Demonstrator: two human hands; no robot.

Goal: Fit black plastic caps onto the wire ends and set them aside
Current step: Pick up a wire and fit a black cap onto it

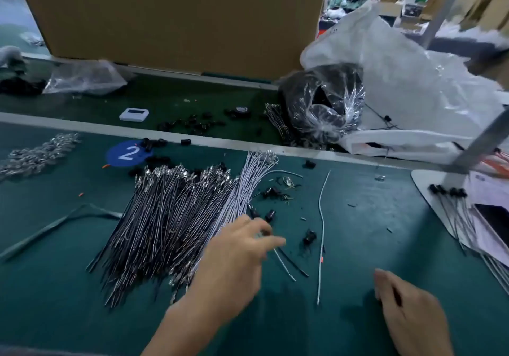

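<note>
Left hand (237,256) reaches over the right edge of the wire pile, fingers loosely spread, thumb and forefinger pinching at two thin wires (286,262), one white and one black, that trail toward the near side; grip itself is blurred. Right hand (407,311) hovers low over the green mat (358,245), fingers together, slightly curled, holding nothing that I can see.

Big fan of black wires (165,218) with metal terminals lies centre-left, white wire bundle (248,182) along its right side. Loose black caps (309,236) sit just right of the left hand, more (271,191) further back near the white bundle. One stray white wire (321,234) lies alone, between the hands and beyond. Capped wires (451,207) are laid at the right edge, over a white base plate (429,187). Blue round "2" sticker (127,153) behind the pile, clear bag of black parts (322,102) on the belt beyond
</note>
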